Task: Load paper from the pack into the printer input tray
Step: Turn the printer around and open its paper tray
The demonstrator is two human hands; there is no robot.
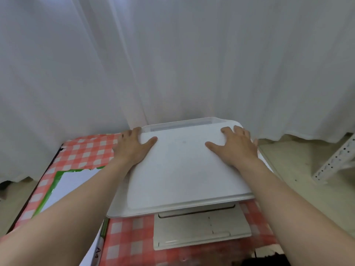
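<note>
A white printer (182, 169) sits on a table with a red-and-white checked cloth (84, 150). My left hand (132, 146) grips the printer's far left corner, fingers curled over the edge and thumb on the lid. My right hand (236, 144) lies spread on the lid near the far right corner. At the printer's back a pale rear tray flap (182, 124) lies low. A flat tray (199, 229) sticks out at the front. The opened paper pack (71, 181), green-edged with white sheets showing, lies left of the printer, partly under my left forearm.
A white curtain (172, 64) hangs close behind the table. To the right there is pale floor and a perforated white metal rail (334, 162). The table's dark edge (48, 169) runs along the left. A dark object (269, 260) sits at the bottom right.
</note>
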